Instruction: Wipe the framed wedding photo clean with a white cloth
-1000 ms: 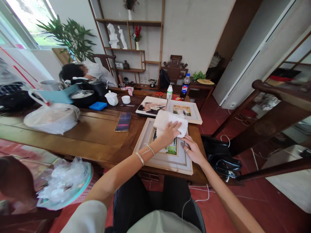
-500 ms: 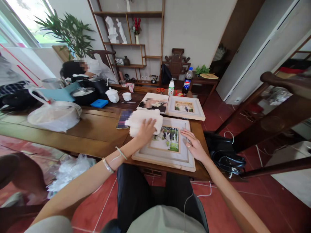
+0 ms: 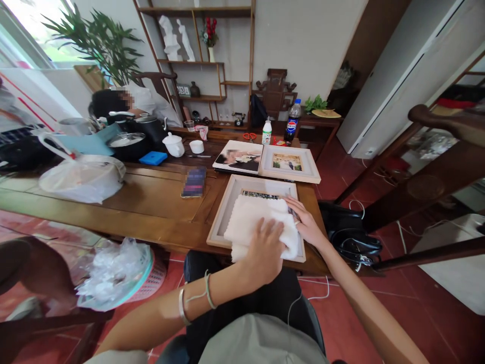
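Observation:
A pale framed picture (image 3: 232, 199) lies flat at the near edge of the wooden table (image 3: 151, 202). A folded white cloth (image 3: 253, 220) covers most of its glass. My left hand (image 3: 264, 251) presses down on the cloth's near part, fingers flat on it. My right hand (image 3: 306, 225) rests on the frame's right side, fingers stretched out, partly tucked behind the cloth. Two more pictures lie just beyond: a frameless photo (image 3: 238, 156) and a smaller framed one (image 3: 288, 163).
A phone (image 3: 194, 182) lies left of the frame. Further left sit a white plastic bag (image 3: 81, 178), pots, a blue box (image 3: 152, 157) and a teapot (image 3: 174, 144). Two bottles (image 3: 292, 121) stand at the far end. A black bag (image 3: 350, 240) lies on the floor at right; a bin (image 3: 117, 275) stands at left. A person sits at far left.
My left hand has swept the cloth from the frame's upper left corner down to its near edge. My right hand has stayed on the frame's right side.

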Available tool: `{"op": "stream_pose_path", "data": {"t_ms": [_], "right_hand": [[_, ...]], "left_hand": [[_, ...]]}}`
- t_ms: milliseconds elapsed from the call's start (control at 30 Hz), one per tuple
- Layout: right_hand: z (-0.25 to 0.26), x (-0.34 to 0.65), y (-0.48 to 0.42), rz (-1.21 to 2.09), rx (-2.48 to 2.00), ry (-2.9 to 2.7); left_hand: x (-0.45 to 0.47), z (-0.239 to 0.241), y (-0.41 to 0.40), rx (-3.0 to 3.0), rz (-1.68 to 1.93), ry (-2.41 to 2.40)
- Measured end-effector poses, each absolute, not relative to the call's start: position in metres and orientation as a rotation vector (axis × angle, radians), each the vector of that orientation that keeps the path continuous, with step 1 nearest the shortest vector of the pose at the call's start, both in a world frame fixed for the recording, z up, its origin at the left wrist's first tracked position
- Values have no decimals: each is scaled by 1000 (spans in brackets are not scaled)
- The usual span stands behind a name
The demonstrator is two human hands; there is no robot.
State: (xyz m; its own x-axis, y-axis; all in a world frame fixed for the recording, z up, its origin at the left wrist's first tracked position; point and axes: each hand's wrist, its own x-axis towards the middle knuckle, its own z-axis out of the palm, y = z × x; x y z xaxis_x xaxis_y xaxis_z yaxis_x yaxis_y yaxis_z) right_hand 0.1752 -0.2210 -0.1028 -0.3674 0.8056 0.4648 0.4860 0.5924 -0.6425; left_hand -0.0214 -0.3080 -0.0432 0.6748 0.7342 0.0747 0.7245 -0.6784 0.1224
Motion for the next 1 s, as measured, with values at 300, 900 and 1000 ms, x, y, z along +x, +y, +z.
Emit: {"op": "stream_pose_path", "data": {"t_ms": [300,900,1000], "right_hand": [[-105,175,-223,549,-1033,-2033],[-105,177,-221,531,-1023,-2062],[-104,177,-221,545,-1009,-2075]], "left_hand": [[-65,-48,-238,2713,57,1771],[-50,-21,-329,2907,93,946],[-71,-19,-324,2812,19,1170]]}}
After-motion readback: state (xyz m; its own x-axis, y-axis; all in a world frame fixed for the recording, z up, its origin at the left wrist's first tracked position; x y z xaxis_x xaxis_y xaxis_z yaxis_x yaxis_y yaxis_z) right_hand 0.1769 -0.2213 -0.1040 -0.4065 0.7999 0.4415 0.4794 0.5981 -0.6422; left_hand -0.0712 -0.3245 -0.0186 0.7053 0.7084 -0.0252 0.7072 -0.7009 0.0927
